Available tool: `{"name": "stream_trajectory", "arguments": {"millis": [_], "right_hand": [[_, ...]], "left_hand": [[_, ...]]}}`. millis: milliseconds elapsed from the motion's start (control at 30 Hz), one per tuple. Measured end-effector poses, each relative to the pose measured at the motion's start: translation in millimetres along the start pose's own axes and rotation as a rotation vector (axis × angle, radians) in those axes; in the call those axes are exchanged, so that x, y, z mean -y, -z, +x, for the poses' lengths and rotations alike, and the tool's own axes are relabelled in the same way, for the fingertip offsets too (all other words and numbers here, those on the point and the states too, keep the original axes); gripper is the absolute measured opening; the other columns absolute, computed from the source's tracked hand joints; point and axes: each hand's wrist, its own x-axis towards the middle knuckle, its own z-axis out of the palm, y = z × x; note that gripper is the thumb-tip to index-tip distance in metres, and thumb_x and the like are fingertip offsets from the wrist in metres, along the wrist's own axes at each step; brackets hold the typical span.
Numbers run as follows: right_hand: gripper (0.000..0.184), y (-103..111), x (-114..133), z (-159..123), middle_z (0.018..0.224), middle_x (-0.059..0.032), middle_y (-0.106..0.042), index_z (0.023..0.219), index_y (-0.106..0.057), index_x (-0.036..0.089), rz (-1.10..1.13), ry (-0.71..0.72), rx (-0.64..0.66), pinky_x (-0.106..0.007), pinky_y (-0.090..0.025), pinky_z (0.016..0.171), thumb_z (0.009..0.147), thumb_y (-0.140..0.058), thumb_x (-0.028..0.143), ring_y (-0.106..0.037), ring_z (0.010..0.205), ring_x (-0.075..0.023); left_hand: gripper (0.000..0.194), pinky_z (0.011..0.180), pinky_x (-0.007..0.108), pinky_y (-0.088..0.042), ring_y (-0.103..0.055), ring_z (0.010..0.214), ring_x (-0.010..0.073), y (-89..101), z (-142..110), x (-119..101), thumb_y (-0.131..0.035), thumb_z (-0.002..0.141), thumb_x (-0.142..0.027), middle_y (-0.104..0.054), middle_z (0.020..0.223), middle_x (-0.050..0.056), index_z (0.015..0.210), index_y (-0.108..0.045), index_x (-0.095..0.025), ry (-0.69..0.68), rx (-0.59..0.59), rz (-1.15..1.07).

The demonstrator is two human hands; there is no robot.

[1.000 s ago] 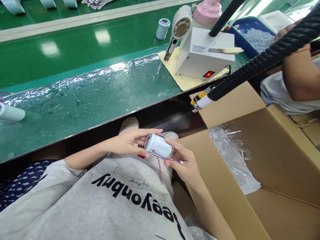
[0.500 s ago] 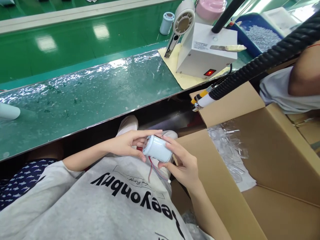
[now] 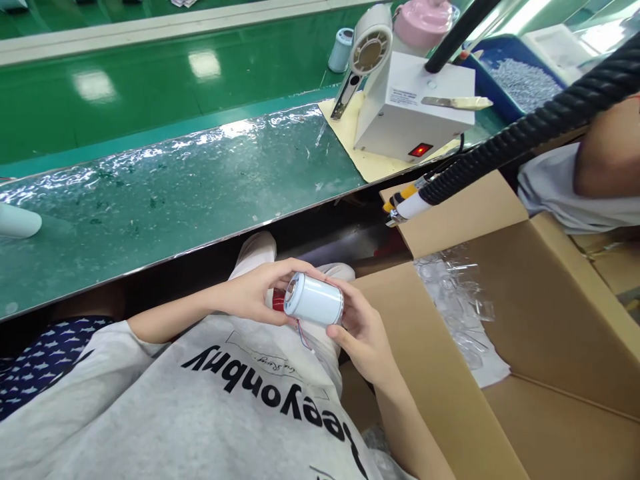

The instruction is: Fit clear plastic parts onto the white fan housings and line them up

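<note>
A light blue cylindrical housing lies on its side between my hands, above my lap. My left hand curves around its open left end, fingers along the top and thumb below. Around the right end, the fingers and thumb of my right hand are closed. Thin red and blue wires hang under the housing. Something red shows between my left palm and the open end; its kind is partly hidden.
Ahead runs a green workbench beside a green conveyor. A white box-shaped device stands there, with a handheld fan and another blue housing close by. An open carton holds clear plastic pieces. A black hose crosses at right, near a person's arm.
The housing has turned slightly in my hands and shifted a little left. The hanging wires show less, and the red thing by my left palm shows more.
</note>
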Motion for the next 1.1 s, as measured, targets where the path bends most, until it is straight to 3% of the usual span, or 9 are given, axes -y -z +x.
{"name": "stream_trajectory", "arguments": {"millis": [100, 233, 367, 467, 633, 767, 933, 1100], "right_hand": [[0.057, -2.5, -1.0, -0.2, 0.130, -0.0122, -0.075, 0.141, -0.063, 0.028, -0.040, 0.021, -0.042, -0.037, -0.070, 0.085, 0.093, -0.078, 0.053, -0.077, 0.110, -0.0276], [0.059, -5.0, -7.4, -2.2, 0.130, -0.0114, -0.074, 0.142, -0.062, 0.029, -0.198, 0.178, -0.104, -0.041, -0.071, 0.087, 0.090, -0.084, 0.042, -0.076, 0.112, -0.0284], [0.059, -6.5, -7.8, -2.0, 0.133, -0.0115, -0.072, 0.143, -0.061, 0.033, -0.318, 0.338, -0.109, -0.048, -0.069, 0.094, 0.089, -0.084, 0.029, -0.073, 0.120, -0.0307], [0.056, -6.1, -6.5, -1.4, 0.135, -0.0123, -0.071, 0.141, -0.061, 0.033, -0.409, 0.408, -0.082, -0.050, -0.069, 0.094, 0.090, -0.080, 0.019, -0.075, 0.118, -0.0310], [0.059, -5.1, -12.4, -1.8, 0.138, -0.0095, -0.071, 0.138, -0.062, 0.036, -0.361, 0.452, -0.112, -0.046, -0.072, 0.085, 0.089, -0.073, 0.005, -0.076, 0.116, -0.0290], [0.073, -5.0, -19.0, -2.0, 0.144, -0.0051, -0.069, 0.143, -0.061, 0.041, -0.267, 0.536, -0.125, -0.048, -0.071, 0.092, 0.086, -0.069, -0.006, -0.075, 0.122, -0.0278], [0.067, -2.3, -22.4, 0.3, 0.137, -0.0060, -0.071, 0.136, -0.063, 0.041, -0.301, 0.606, -0.146, -0.051, -0.073, 0.089, 0.087, -0.065, -0.005, -0.076, 0.119, -0.0298], [0.049, -3.4, -29.9, 3.1, 0.126, -0.0082, -0.075, 0.125, -0.069, 0.037, -0.463, 0.659, -0.112, -0.052, -0.073, 0.088, 0.093, -0.062, 0.000, -0.076, 0.120, -0.0314]], "left_hand": [[0.062, 0.106, 0.043, -0.057, -0.065, 0.132, 0.0276, 1.1, 0.8, 1.1, -0.082, 0.083, -0.021, -0.062, 0.144, 0.013, 0.140, -0.058, -0.028, -0.067, -0.003, 0.075], [0.058, 0.104, 0.041, -0.056, -0.063, 0.131, 0.0285, 3.8, 1.6, 2.1, -0.084, 0.082, -0.025, -0.064, 0.142, 0.012, 0.136, -0.063, -0.028, -0.104, -0.009, 0.120], [0.050, 0.104, 0.042, -0.054, -0.065, 0.127, 0.0294, 6.9, 1.2, 2.8, -0.075, 0.091, -0.046, -0.067, 0.141, 0.013, 0.135, -0.067, -0.025, -0.014, -0.019, -0.086], [0.054, 0.102, 0.043, -0.054, -0.067, 0.125, 0.0310, 8.0, -1.4, 1.8, -0.066, 0.095, -0.058, -0.067, 0.143, 0.015, 0.135, -0.069, -0.022, 0.057, -0.068, -0.264], [0.054, 0.110, 0.044, -0.050, -0.063, 0.131, 0.0316, 7.0, -5.5, 3.2, -0.067, 0.093, -0.060, -0.069, 0.142, 0.013, 0.130, -0.073, -0.022, 0.125, -0.133, -0.321], [0.055, 0.102, 0.040, -0.053, -0.066, 0.123, 0.0290, 8.8, -4.5, 12.1, -0.068, 0.091, -0.064, -0.068, 0.140, 0.013, 0.125, -0.074, -0.021, 0.151, -0.165, -0.349], [0.067, 0.092, 0.038, -0.056, -0.069, 0.106, 0.0250, 12.5, -5.2, 9.3, -0.064, 0.090, -0.075, -0.070, 0.130, 0.013, 0.130, -0.069, -0.022, 0.249, -0.055, -0.316], [0.072, 0.093, 0.036, -0.056, -0.065, 0.116, 0.0261, -1.0, 2.0, 7.2, -0.075, 0.087, -0.068, -0.066, 0.132, 0.012, 0.140, -0.059, -0.023, 0.280, 0.041, -0.197]]}}
